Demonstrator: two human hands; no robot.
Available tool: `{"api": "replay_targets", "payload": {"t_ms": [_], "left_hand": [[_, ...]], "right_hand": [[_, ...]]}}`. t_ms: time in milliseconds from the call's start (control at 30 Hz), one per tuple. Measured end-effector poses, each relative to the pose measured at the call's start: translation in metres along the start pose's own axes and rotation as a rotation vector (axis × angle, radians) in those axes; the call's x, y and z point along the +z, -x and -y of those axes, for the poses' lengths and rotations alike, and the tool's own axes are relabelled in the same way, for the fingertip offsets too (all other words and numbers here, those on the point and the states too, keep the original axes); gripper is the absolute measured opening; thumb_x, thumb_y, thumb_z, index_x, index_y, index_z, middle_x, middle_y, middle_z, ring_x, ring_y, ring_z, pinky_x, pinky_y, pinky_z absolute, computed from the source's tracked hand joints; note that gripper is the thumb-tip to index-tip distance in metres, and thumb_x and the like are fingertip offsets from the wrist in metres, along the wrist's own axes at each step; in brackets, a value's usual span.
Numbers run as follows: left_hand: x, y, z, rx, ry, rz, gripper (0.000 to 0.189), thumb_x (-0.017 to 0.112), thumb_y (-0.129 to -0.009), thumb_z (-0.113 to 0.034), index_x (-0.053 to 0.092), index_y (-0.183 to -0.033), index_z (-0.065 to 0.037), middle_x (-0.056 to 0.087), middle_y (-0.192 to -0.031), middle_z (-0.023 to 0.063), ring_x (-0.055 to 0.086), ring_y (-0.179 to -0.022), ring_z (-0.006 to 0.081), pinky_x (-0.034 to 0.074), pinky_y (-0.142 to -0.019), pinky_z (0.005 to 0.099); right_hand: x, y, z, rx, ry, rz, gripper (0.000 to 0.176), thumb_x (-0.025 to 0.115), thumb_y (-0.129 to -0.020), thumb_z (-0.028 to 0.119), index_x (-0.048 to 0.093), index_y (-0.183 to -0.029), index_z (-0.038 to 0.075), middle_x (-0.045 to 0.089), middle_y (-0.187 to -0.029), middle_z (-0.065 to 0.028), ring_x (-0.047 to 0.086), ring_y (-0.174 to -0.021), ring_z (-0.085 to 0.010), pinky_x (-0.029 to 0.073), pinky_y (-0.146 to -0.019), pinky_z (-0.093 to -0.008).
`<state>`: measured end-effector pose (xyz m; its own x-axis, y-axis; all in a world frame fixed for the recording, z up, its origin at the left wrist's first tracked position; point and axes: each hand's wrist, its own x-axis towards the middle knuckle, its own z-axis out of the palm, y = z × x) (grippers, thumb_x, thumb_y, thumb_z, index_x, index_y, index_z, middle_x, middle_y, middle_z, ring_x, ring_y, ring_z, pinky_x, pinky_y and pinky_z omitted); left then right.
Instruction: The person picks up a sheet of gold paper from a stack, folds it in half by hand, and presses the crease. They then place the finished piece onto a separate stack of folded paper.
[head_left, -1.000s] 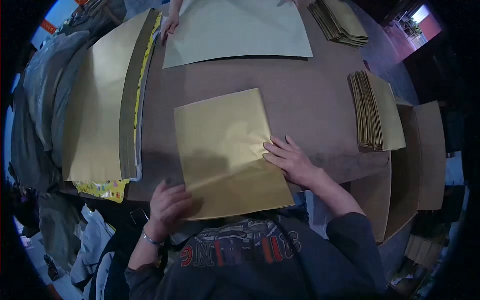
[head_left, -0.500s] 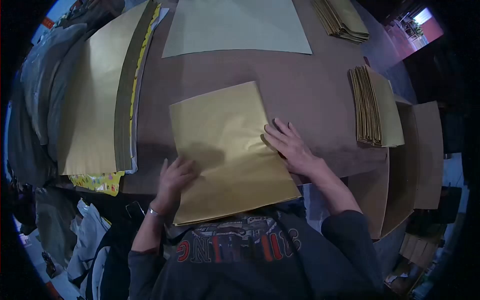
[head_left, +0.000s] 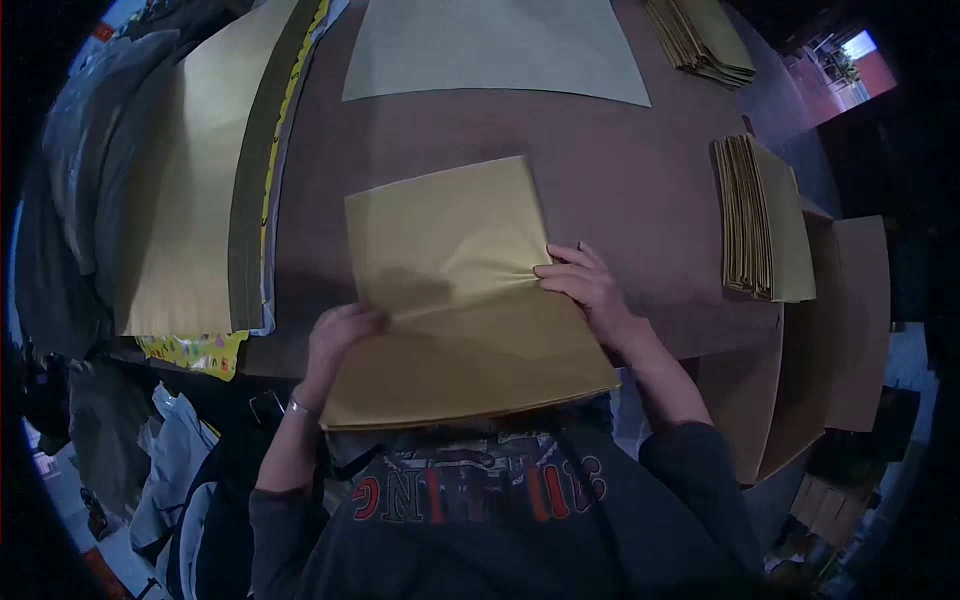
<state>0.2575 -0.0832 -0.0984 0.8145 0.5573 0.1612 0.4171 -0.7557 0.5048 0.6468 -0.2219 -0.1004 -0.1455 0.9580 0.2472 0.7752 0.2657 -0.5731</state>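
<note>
Paper (head_left: 450,350), gold-brown, sits center frame in front of me, near end overhanging the table (head_left: 630,190) edge toward my shirt (head_left: 520,545). Near edge shows more than one layer. Far end lies flat-ish on the tabletop, slightly skewed.

Right hand (head_left: 588,290): grasping the paper's right edge, fingers on top, thumb hidden. Creases fan out from those fingertips across the surface, and a shallow bend runs over to the left side.

Left hand (head_left: 342,335): at the paper's left edge, fingers curled in and a bit blurred. Contact yes; can't tell if it's pinching or only resting. Metal-looking band (head_left: 301,408) on that wrist.

Around it: large gold sheets (head_left: 185,200) piled at left of frame, yellow printed wrap (head_left: 195,352) poking out underneath, grey covering (head_left: 95,170) beside them at far left. Pale sheet (head_left: 495,50) lies top center, cut off by the frame, well apart from my hands. Folded bundle (head_left: 775,220) at right, second bundle (head_left: 705,40) upper right, both gold-brown. Open cardboard box (head_left: 735,405) lower right, just beside the table.
</note>
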Motion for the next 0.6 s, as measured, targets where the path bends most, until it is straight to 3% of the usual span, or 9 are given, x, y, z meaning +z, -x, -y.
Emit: {"api": "replay_targets", "payload": {"t_ms": [67, 133, 167, 200, 267, 333, 433, 600], "left_hand": [[0.001, -0.006, -0.007, 0.002, 0.046, -0.049, 0.016, 0.066, -0.08, -0.015, 0.071, -0.096, -0.014, 0.069, -0.108, 0.0042, 0.062, -0.109, 0.0249, 0.045, -0.096, 0.039], [0.005, -0.01, -0.012, -0.335, 0.572, -0.194, 0.014, 0.062, -0.086, -0.015, 0.07, -0.095, -0.007, 0.069, -0.103, 0.0103, 0.064, -0.099, 0.0272, 0.05, -0.085, 0.037], [-0.013, -0.019, -0.024, -0.433, 0.19, -0.082, 0.017, 0.057, -0.09, -0.013, 0.068, -0.097, -0.001, 0.067, -0.092, 0.0181, 0.066, -0.088, 0.0317, 0.051, -0.074, 0.0394], [-0.016, -0.023, -0.026, -0.432, 0.191, -0.085, 0.017, 0.057, -0.09, -0.013, 0.068, -0.097, -0.001, 0.067, -0.092, 0.0181, 0.066, -0.088, 0.0317, 0.051, -0.074, 0.0394], [-0.019, -0.032, -0.026, -0.49, 0.223, -0.076, 0.016, 0.056, -0.09, -0.01, 0.065, -0.097, 0.001, 0.064, -0.082, 0.0216, 0.066, -0.076, 0.0331, 0.05, -0.067, 0.0405], [-0.023, -0.049, -0.04, -0.517, 0.249, -0.127, 0.015, 0.056, -0.09, -0.01, 0.064, -0.096, 0.001, 0.063, -0.078, 0.0207, 0.065, -0.072, 0.0324, 0.05, -0.064, 0.0395], [-0.017, -0.055, -0.025, -0.538, 0.202, -0.147, 0.013, 0.057, -0.089, -0.01, 0.062, -0.094, 0.0, 0.061, -0.071, 0.0187, 0.064, -0.064, 0.0312, 0.049, -0.06, 0.0379], [-0.018, -0.061, -0.021, -0.591, 0.174, -0.073, 0.011, 0.059, -0.087, -0.01, 0.061, -0.094, -0.002, 0.059, -0.066, 0.0169, 0.062, -0.06, 0.0303, 0.048, -0.057, 0.037]], "right_hand": [[0.005, -0.006, -0.003, 0.001, -0.049, -0.084, 0.019, 0.07, -0.08, 0.016, 0.068, -0.098, 0.011, 0.069, -0.105, -0.0065, 0.057, -0.116, -0.0307, 0.035, -0.103, -0.0559], [0.003, -0.011, 0.007, 0.053, -0.088, -0.126, 0.018, 0.07, -0.081, 0.017, 0.068, -0.098, 0.01, 0.069, -0.105, -0.0073, 0.059, -0.112, -0.0301, 0.036, -0.102, -0.0541], [0.0, -0.013, 0.012, 0.109, -0.125, -0.169, 0.017, 0.069, -0.083, 0.017, 0.068, -0.098, 0.009, 0.068, -0.105, -0.008, 0.06, -0.107, -0.0296, 0.036, -0.1, -0.0523], [0.001, -0.012, 0.01, 0.075, -0.041, -0.218, 0.02, 0.069, -0.084, 0.017, 0.067, -0.102, 0.007, 0.067, -0.097, -0.0087, 0.061, -0.096, -0.0277, 0.037, -0.098, -0.048], [0.014, -0.009, 0.004, 0.124, -0.015, -0.284, 0.024, 0.068, -0.085, 0.016, 0.066, -0.106, 0.007, 0.065, -0.093, -0.0086, 0.06, -0.092, -0.0267, 0.037, -0.096, -0.0467], [0.012, -0.013, 0.014, 0.257, 0.006, -0.306, 0.034, 0.066, -0.085, 0.015, 0.06, -0.117, 0.005, 0.059, -0.081, -0.0078, 0.058, -0.082, -0.0246, 0.039, -0.09, -0.0432], [0.019, -0.02, 0.017, 0.293, 0.029, -0.35, 0.037, 0.064, -0.085, 0.013, 0.059, -0.12, 0.003, 0.058, -0.077, -0.0068, 0.057, -0.08, -0.0244, 0.039, -0.087, -0.0423], [0.021, -0.026, 0.017, 0.239, 0.177, -0.323, 0.017, 0.063, -0.084, 0.013, 0.066, -0.1, 0.008, 0.066, -0.082, -0.0046, 0.058, -0.079, -0.024, 0.038, -0.086, -0.0426]]}}
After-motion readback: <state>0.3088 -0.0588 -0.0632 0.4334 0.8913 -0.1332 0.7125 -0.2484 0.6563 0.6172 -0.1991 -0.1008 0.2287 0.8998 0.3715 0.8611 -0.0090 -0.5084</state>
